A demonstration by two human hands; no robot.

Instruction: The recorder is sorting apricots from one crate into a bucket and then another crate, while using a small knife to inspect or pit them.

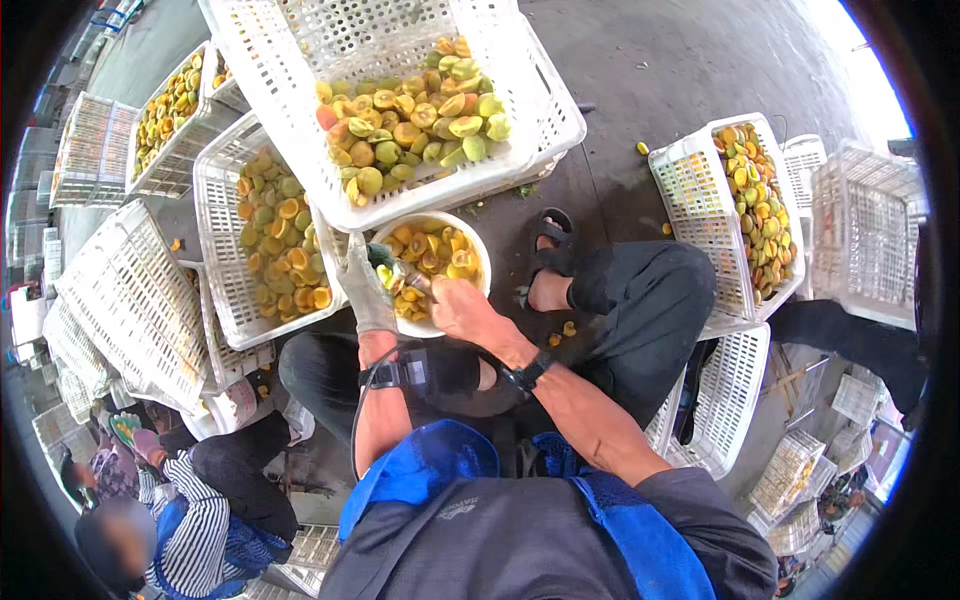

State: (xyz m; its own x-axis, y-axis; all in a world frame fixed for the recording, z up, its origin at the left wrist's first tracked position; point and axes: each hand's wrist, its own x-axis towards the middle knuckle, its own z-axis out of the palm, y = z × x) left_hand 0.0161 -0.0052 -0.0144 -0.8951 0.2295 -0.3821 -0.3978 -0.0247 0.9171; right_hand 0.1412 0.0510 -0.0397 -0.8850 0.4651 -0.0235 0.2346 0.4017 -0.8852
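My left hand [365, 279], in a pale work glove, is closed around a yellow-green fruit piece [390, 279] over the left side of a round white bucket [486, 259]. My bare right hand [466, 309] grips a small tool whose metal part touches or nearly touches that fruit; its exact kind is unclear. Halved orange and yellow stone fruits [429, 251] lie in the bucket. Just beyond it, a white perforated plastic crate [360, 217] holds cut green and orange fruits [405, 124], some showing their stones or hollows.
Left of the bucket, another white crate [225, 315] holds fruit halves. A filled crate [694, 217] stands to the right, with an unfilled one [739, 405] beside my knee. Fruit scraps [562, 332] lie on the floor. A person in a striped top [199, 517] sits at lower left.
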